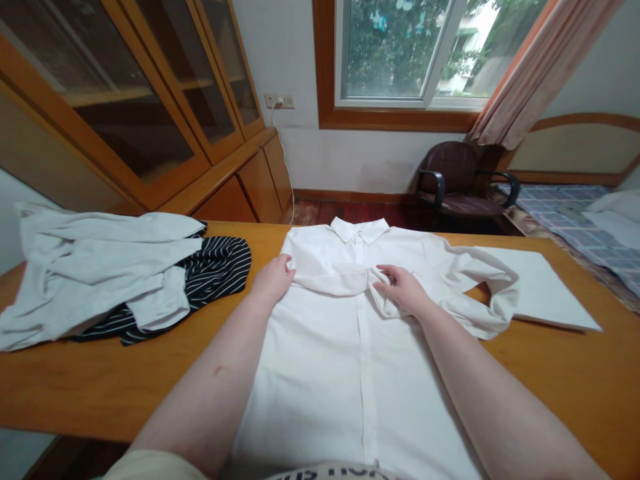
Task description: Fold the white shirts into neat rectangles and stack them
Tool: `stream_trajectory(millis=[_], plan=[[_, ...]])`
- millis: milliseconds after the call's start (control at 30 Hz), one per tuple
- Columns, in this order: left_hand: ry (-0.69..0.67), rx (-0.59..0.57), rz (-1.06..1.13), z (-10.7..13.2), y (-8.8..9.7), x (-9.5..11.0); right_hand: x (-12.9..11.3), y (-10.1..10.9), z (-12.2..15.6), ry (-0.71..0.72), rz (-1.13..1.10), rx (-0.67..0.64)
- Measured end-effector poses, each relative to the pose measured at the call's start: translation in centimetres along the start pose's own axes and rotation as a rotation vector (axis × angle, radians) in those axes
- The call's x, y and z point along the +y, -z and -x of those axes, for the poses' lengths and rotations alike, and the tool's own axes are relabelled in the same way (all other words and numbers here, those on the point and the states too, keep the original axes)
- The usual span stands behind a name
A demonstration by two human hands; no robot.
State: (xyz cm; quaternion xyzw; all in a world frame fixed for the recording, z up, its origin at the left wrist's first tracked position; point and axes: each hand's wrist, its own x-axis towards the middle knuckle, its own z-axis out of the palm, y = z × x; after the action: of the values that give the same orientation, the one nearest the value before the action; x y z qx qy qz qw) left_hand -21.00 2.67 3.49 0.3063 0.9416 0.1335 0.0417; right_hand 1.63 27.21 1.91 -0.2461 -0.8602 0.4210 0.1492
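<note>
A white button-up shirt (pixel 320 373) lies front up on the wooden table, collar at the far side. Its sleeve on the left is folded across the chest, while the other sleeve (pixel 500 293) lies bent out to the right. My left hand (pixel 274 283) is at the shirt's left edge, fingers closed on the cloth where the folded sleeve begins. At the cuff (pixel 383 303) of that sleeve, right of the button placket, my right hand (pixel 403 290) pinches the fabric between thumb and fingers. Part of the cuff is hidden by this hand.
On the table's left lie a crumpled white garment (pixel 100 267) and a black-and-white striped one (pixel 225 270). A flat white board (pixel 555 287) sits partly under the right sleeve. Beyond the wooden table (pixel 150 380) are a cabinet (pixel 200 187), an armchair (pixel 457 180) and a bed (pixel 590 213).
</note>
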Motion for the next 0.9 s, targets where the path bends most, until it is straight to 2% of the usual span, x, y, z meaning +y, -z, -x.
stream_trajectory(millis=[100,200,300,367,433,500,567,633,700,733,833,900], plan=[[-0.020,0.008,-0.003,0.0,0.0,0.0,-0.4,-0.3,0.5,0.091,-0.015,0.041],[-0.011,0.016,0.007,-0.1,0.0,-0.1,-1.0,-0.5,1.4,0.210,-0.168,0.252],[0.002,0.013,0.017,-0.2,-0.1,-0.2,-1.3,-0.6,2.1,0.285,-0.356,0.382],[0.010,0.013,0.019,-0.2,-0.2,-0.3,-1.3,-0.7,2.1,0.268,-0.417,0.415],[0.014,0.014,0.015,-0.3,-0.3,-0.3,-1.2,-0.6,1.7,0.158,-0.423,0.423],[0.012,0.015,0.010,-0.3,-0.3,-0.3,-1.1,-0.2,1.2,-0.033,-0.372,0.349],[0.004,0.013,0.005,-0.3,-0.3,-0.3,-1.3,0.3,0.8,-0.194,-0.293,0.144],[-0.004,0.016,0.004,-0.2,-0.3,-0.3,-1.6,0.9,0.7,-0.258,-0.284,-0.133],[-0.004,0.018,0.005,-0.2,-0.3,-0.3,-1.8,1.2,0.8,-0.239,-0.379,-0.324],[0.000,0.020,0.006,-0.2,-0.3,-0.3,-1.8,1.3,1.0,-0.224,-0.442,-0.358],[0.004,0.027,0.003,-0.1,-0.4,-0.3,-1.9,1.4,1.3,-0.205,-0.559,-0.353],[-0.010,0.037,0.005,-0.1,-0.5,-0.3,-2.0,1.4,1.4,-0.229,-0.569,-0.429]])
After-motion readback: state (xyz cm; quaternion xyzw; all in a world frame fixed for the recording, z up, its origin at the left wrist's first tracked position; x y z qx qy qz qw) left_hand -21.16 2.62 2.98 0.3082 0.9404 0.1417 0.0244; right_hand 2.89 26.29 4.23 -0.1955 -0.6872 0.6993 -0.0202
